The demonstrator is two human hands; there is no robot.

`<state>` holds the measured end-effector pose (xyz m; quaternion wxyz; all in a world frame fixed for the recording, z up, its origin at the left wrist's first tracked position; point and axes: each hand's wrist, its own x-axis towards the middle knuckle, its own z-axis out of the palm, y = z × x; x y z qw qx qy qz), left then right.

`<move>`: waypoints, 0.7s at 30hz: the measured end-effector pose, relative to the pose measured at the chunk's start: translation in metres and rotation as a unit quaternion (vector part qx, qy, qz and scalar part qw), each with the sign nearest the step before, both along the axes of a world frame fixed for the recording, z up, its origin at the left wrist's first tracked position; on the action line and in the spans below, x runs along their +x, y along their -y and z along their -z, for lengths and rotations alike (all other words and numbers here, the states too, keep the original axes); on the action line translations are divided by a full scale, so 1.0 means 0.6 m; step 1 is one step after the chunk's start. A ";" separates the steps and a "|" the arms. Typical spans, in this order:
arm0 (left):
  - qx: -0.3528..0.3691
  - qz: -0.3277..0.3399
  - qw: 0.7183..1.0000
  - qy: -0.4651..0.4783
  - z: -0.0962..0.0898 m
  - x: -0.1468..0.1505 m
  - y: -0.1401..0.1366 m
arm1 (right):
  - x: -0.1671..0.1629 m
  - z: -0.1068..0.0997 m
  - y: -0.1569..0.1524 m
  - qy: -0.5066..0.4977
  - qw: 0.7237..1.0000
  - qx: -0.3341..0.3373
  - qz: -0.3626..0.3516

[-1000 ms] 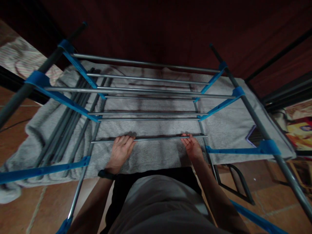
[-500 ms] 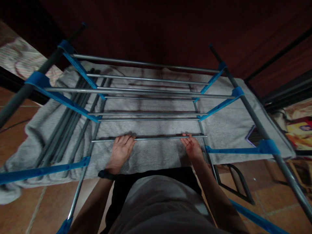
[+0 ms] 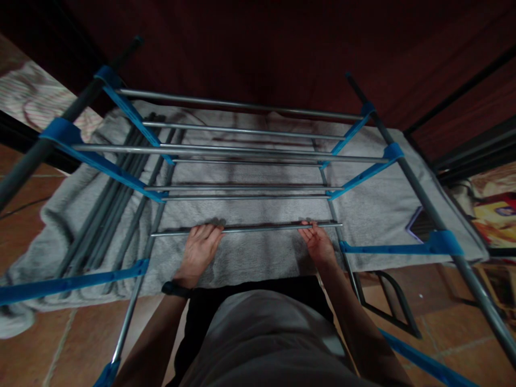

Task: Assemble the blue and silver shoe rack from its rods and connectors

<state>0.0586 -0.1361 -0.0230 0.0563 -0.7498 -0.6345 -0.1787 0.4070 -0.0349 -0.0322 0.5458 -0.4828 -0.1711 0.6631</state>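
A thin grey metal rod [image 3: 262,229] lies crosswise in front of me, between the two sides of a rack frame. My left hand [image 3: 201,247] is closed over it left of its middle, back of the hand up. Near its right end my right hand [image 3: 318,244] grips it with the palm turned up and fingers curled around. Both rod ends show free of any blue bracket. Beyond it stands the rack, with grey uprights [image 3: 419,191], blue plastic brackets [image 3: 365,174] and several fitted crossbars [image 3: 237,153].
Several loose grey tubes [image 3: 108,215] lie at the left on a grey blanket [image 3: 258,258]. Blue brackets [image 3: 72,282] jut toward me on both sides. A dark frame [image 3: 391,303] stands on the tiled floor [image 3: 455,322] at the right. A dark red surface [image 3: 258,54] rises behind.
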 end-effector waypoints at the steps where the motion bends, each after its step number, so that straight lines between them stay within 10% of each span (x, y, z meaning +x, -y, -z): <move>1: 0.000 0.001 1.000 -0.001 0.000 0.000 0.000 | 0.000 0.000 0.000 0.001 1.000 0.001 -0.001; 21: 0.018 0.005 1.000 -0.007 0.004 0.000 -0.002 | 0.002 0.006 -0.004 0.000 1.000 -0.001 -0.004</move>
